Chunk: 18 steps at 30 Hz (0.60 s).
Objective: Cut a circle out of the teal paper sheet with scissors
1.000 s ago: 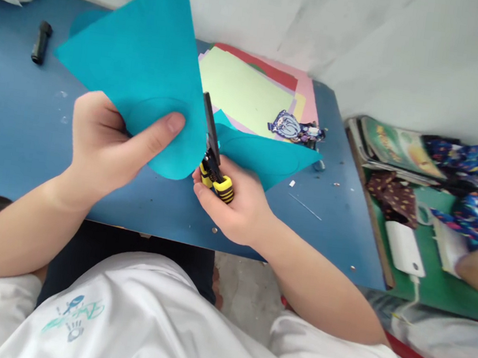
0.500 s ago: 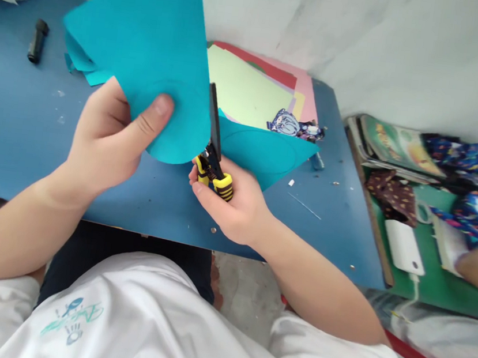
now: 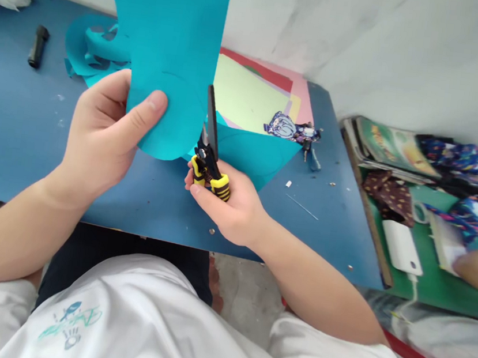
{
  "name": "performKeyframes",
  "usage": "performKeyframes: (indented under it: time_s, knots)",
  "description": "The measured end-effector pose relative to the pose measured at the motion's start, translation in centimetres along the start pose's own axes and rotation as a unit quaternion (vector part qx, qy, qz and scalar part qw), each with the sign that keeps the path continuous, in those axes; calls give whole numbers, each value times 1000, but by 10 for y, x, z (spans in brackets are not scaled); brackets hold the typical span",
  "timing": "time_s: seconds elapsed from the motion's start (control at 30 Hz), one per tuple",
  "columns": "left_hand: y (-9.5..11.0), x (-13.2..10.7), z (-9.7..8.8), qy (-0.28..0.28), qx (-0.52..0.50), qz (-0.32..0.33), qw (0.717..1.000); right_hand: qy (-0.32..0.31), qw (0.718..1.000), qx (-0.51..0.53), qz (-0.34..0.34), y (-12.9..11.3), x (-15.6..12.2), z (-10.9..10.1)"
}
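Blue, smooth-faced worktop [image 3: 165,210], specked with small scraps, set against a scuffed off-white wall [image 3: 381,51]. Toward the wall: fanned pale-green, red and pink paper sheets [image 3: 250,90]; teal paper pieces with holes [image 3: 75,38]. One teal paper sheet [image 3: 174,29], straight-topped, rounded at its lower end, faint curved line on its face; held raised above the worktop. Left hand [image 3: 103,133]: grip clamped on that sheet, thumb in front. Right hand [image 3: 233,210]: grip clamped round yellow-and-black-handled scissors [image 3: 211,153], dark blades upward at the sheet's right edge.
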<state>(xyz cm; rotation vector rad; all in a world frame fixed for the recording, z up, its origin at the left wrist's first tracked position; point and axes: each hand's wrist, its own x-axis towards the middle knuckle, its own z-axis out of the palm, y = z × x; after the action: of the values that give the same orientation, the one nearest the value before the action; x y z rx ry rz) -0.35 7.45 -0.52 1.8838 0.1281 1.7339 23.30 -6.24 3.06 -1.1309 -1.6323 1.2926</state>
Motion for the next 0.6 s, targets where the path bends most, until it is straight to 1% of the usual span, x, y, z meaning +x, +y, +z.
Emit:
performKeyframes:
  time_s: [0.07,0.13,0.2,0.27,0.3,0.37,0.4,0.43,0.5,0.57,0.6]
  knots:
    - [-5,-1,-2,8,31,31,999,3,1000,1,-2,0,0,0]
    - [-7,-1,-2,18,80,57,995,3,1000,1,-5,1,0,0]
    - [-3,1,-1,26,137,95,986,1,1000,-4,-9,2,0,-1]
    - [4,2,3,36,181,117,976,0,1000,-10,-11,2,1,-1]
    - [7,2,6,41,187,116,975,-1,1000,-13,-12,3,1,-2]
    - [14,3,11,57,196,74,976,-1,1000,-16,-12,3,1,-2]
    - [17,2,14,61,198,67,976,-1,1000,-17,-13,3,1,-2]
    - [20,2,16,58,200,58,976,1,1000,-18,-13,3,1,-2]
    - [29,2,19,44,196,64,978,5,1000,-19,-14,3,1,-2]
    - [46,3,22,25,195,50,979,10,1000,-19,-16,3,1,-1]
    - [57,4,23,7,214,5,977,12,1000,-18,-18,3,1,-1]
